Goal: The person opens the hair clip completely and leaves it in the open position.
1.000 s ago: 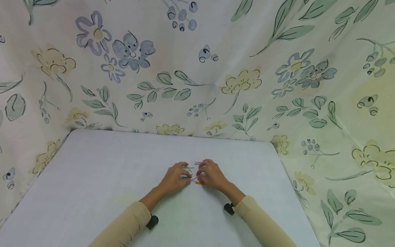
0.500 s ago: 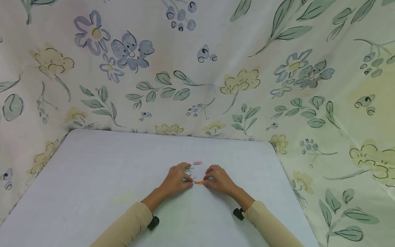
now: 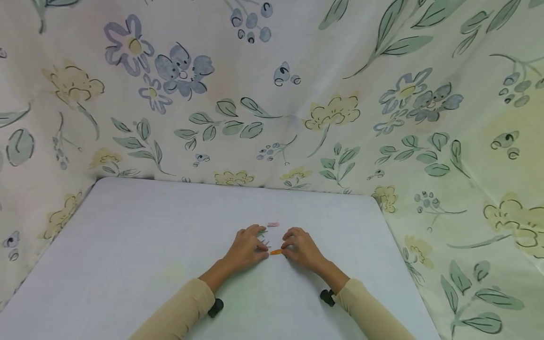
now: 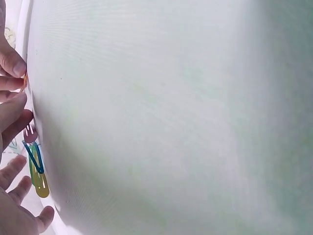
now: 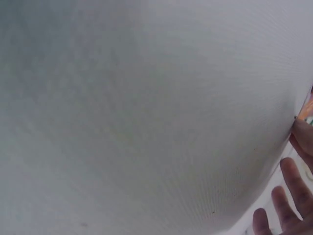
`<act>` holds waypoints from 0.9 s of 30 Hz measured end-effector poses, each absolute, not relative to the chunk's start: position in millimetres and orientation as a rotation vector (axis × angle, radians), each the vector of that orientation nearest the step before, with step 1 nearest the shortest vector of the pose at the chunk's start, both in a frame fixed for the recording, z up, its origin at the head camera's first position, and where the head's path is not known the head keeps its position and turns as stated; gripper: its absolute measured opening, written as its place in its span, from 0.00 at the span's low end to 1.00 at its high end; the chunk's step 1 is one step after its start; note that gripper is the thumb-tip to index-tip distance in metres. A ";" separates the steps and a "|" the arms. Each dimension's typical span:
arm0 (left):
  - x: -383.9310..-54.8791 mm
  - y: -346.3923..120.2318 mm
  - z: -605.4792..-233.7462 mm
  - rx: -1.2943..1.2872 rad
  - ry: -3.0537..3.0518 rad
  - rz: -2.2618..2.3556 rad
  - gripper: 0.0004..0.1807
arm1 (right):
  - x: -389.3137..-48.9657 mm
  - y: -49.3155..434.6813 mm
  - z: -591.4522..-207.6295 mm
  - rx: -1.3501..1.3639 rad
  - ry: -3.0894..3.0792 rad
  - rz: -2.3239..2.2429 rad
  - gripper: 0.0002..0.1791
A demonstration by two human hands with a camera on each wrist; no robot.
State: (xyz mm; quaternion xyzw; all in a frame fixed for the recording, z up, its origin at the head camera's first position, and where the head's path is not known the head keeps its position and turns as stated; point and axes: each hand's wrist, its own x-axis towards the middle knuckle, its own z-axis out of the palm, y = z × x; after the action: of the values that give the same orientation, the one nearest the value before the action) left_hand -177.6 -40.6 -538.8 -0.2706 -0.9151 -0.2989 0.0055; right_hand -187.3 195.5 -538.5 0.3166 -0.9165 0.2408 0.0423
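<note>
Near the middle of the table, my right hand point(image 3: 302, 247) pinches an orange hair clip point(image 3: 276, 252) between thumb and index finger. That clip point(image 5: 307, 108) is partly hidden at the edge of the right wrist view, where the right hand's other fingers spread apart. My left hand point(image 3: 246, 248) faces it, its thumb tip right at the clip's left end and its fingers spread over more hair clips. Those show in the left wrist view: a mauve clip point(image 4: 30, 135), a blue clip point(image 4: 34, 159), a green clip point(image 4: 32, 170) and a yellow clip point(image 4: 44, 191).
A pink hair clip point(image 3: 273, 225) lies on the white table point(image 3: 170, 226) beyond both hands. Flower-patterned cloth point(image 3: 272, 94) stands behind the table's far edge and along its sides. Each wrist wears a small black camera point(image 3: 216, 308).
My right hand has drawn back to the right, towards me, uncovering the pink clip, and now pinches the orange clip. The left hand has shifted slightly right, its thumb coming closer to the orange clip.
</note>
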 end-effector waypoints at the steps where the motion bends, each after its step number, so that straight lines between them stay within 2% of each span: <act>1: -177.8 -40.0 -539.3 -0.846 -2.859 -0.940 0.09 | -187.4 195.3 -539.5 0.967 -2.792 0.742 0.03; 20: -176.4 -27.9 -545.9 -0.867 -2.779 -1.054 0.05 | -186.4 191.8 -542.6 0.906 -2.807 0.809 0.05; 27: -179.4 -27.6 -543.0 -0.887 -2.717 -1.223 0.02 | -187.0 193.6 -539.4 0.943 -2.853 0.789 0.06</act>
State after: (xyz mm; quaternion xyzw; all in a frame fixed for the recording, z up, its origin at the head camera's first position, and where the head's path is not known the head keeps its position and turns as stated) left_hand -179.4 -27.6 -543.0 -0.2854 -0.8739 -0.3933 0.0163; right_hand -187.0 193.6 -539.4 0.3034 -0.9183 0.2539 0.0174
